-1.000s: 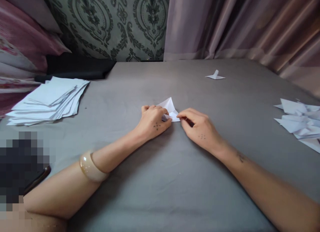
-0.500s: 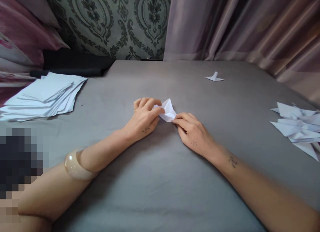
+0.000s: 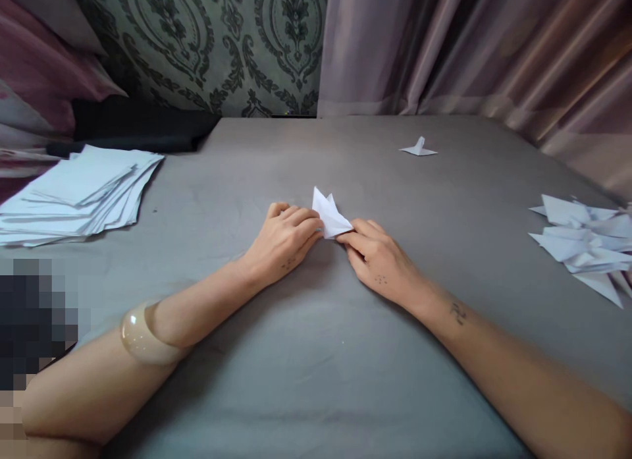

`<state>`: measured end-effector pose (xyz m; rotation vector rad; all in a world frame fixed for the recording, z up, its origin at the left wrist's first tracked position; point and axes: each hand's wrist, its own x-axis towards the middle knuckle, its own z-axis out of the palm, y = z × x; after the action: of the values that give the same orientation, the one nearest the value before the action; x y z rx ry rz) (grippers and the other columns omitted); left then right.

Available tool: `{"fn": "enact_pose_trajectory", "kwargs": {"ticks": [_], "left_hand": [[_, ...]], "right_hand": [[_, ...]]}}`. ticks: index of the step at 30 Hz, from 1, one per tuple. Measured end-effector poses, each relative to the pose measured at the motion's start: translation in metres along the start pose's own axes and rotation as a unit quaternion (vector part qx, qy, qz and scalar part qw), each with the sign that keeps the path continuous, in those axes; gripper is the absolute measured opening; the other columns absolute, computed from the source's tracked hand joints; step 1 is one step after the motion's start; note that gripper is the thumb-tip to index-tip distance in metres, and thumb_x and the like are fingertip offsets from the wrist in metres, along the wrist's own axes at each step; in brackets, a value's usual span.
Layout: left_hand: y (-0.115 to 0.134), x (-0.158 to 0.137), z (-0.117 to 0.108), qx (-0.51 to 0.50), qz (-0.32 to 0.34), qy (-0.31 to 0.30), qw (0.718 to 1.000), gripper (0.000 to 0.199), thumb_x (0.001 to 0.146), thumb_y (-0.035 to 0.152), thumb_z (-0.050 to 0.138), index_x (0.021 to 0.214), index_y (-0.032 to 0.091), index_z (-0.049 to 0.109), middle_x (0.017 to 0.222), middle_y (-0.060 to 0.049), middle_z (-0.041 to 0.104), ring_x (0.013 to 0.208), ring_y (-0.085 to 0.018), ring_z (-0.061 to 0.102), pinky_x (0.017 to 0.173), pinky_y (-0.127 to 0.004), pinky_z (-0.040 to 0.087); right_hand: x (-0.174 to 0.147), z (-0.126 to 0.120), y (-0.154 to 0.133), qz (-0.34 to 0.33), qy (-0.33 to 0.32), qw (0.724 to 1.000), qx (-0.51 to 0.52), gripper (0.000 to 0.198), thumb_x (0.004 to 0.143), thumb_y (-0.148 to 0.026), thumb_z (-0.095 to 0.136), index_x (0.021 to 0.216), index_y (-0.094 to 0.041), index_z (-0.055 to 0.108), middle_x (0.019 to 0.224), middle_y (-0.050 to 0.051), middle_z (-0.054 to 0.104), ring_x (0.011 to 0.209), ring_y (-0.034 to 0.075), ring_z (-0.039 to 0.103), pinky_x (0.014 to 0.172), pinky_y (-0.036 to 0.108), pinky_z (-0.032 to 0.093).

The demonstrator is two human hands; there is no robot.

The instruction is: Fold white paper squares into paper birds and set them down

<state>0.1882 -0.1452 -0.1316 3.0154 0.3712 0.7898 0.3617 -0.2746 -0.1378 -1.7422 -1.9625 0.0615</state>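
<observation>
Between my two hands is a small piece of folded white paper (image 3: 330, 216), with two pointed flaps standing up on its far side. My left hand (image 3: 291, 230) pinches its left edge, fingertips and thumb closed on it. From the other side my right hand (image 3: 372, 248) grips the right corner between thumb and fingers. The fingers cover both lower ends of the paper, so its full shape is partly hidden.
A stack of white paper sheets (image 3: 93, 189) lies at the left. Several folded paper pieces (image 3: 587, 238) are heaped at the right. One folded paper figure (image 3: 419, 147) stands farther back on the grey cloth surface (image 3: 306, 353). A black item (image 3: 143, 126) lies behind the stack.
The folded paper now shows two raised points where one stood before. My left fingers have closed in on its left edge. The right hand keeps its grip; the view has shifted slightly.
</observation>
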Motion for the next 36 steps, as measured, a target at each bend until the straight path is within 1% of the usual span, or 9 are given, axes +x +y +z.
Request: {"fn": "enact_pose_trajectory", "kwargs": {"ticks": [4,9,11,16,19,24,28,31,36], "left_hand": [[0.002,0.000,0.000,-0.031,0.024,-0.025,0.999,0.027,0.100,0.020,0.038,0.100,0.018,0.066,0.106,-0.005,0.072,0.091,-0.017,0.065,0.090,-0.038,0.033],[0.001,-0.001,-0.002,-0.047,0.046,-0.051,0.997,0.028,0.098,0.019,0.040,0.101,0.017,0.068,0.106,-0.006,0.072,0.094,-0.018,0.065,0.089,-0.038,0.035],[0.001,-0.001,-0.003,-0.048,0.053,-0.053,0.996,0.027,0.098,0.019,0.042,0.102,0.017,0.068,0.106,-0.006,0.072,0.095,-0.019,0.065,0.090,-0.038,0.035],[0.002,-0.001,-0.007,-0.031,0.065,-0.082,0.994,0.030,0.099,0.025,0.042,0.108,0.019,0.069,0.108,-0.007,0.071,0.097,-0.021,0.064,0.093,-0.041,0.034],[0.003,-0.001,-0.009,-0.017,0.069,-0.101,0.992,0.031,0.099,0.026,0.040,0.113,0.021,0.068,0.108,-0.007,0.070,0.098,-0.021,0.062,0.093,-0.043,0.034],[0.003,0.001,-0.012,-0.003,0.077,-0.126,0.989,0.033,0.099,0.025,0.039,0.120,0.023,0.064,0.107,-0.009,0.067,0.097,-0.023,0.060,0.092,-0.045,0.036],[0.006,0.004,-0.013,-0.038,0.099,-0.129,0.986,0.033,0.099,0.021,0.036,0.117,0.016,0.064,0.113,-0.013,0.064,0.103,-0.023,0.058,0.091,-0.041,0.043],[0.008,0.007,-0.012,-0.071,0.102,-0.146,0.982,0.035,0.100,0.025,0.034,0.112,0.011,0.065,0.107,-0.013,0.062,0.096,-0.021,0.058,0.086,-0.034,0.048],[0.008,0.010,-0.009,-0.058,0.098,-0.164,0.980,0.038,0.100,0.030,0.035,0.119,0.012,0.063,0.097,-0.012,0.059,0.088,-0.021,0.053,0.082,-0.035,0.049]], "right_hand": [[0.000,-0.001,0.000,0.005,-0.001,1.000,-0.001,0.030,0.091,-0.008,0.043,0.102,-0.018,0.070,0.088,0.007,0.060,0.084,0.020,0.051,0.077,0.034,0.048],[0.001,-0.004,0.001,0.018,0.020,0.997,0.071,0.028,0.087,-0.008,0.046,0.095,-0.019,0.070,0.095,0.006,0.066,0.088,0.018,0.057,0.079,0.031,0.047],[0.002,-0.006,0.002,0.057,0.034,0.991,0.117,0.024,0.082,-0.007,0.050,0.086,-0.019,0.069,0.095,0.004,0.068,0.082,0.015,0.060,0.076,0.028,0.047],[0.004,-0.010,0.007,0.227,0.049,0.957,0.171,0.014,0.076,-0.014,0.053,0.076,-0.020,0.065,0.071,-0.002,0.068,0.060,0.011,0.058,0.061,0.025,0.045],[0.005,-0.009,0.010,0.267,0.054,0.949,0.159,0.014,0.074,-0.017,0.052,0.073,-0.021,0.066,0.070,-0.001,0.068,0.059,0.012,0.058,0.059,0.025,0.043],[0.005,-0.011,0.010,0.283,0.062,0.948,0.133,0.018,0.072,-0.017,0.051,0.073,-0.021,0.068,0.066,0.000,0.068,0.055,0.013,0.055,0.055,0.026,0.041],[0.005,-0.014,0.009,0.285,0.069,0.947,0.128,0.020,0.071,-0.016,0.050,0.072,-0.021,0.070,0.065,0.000,0.068,0.053,0.013,0.054,0.054,0.026,0.041],[0.006,-0.014,0.011,0.303,0.065,0.940,0.143,0.020,0.071,-0.016,0.051,0.073,-0.021,0.070,0.067,0.001,0.069,0.054,0.013,0.056,0.055,0.027,0.041],[0.006,-0.012,0.016,0.316,0.062,0.927,0.194,0.020,0.071,-0.018,0.051,0.075,-0.020,0.070,0.067,0.001,0.069,0.060,0.014,0.060,0.058,0.027,0.044]]}}
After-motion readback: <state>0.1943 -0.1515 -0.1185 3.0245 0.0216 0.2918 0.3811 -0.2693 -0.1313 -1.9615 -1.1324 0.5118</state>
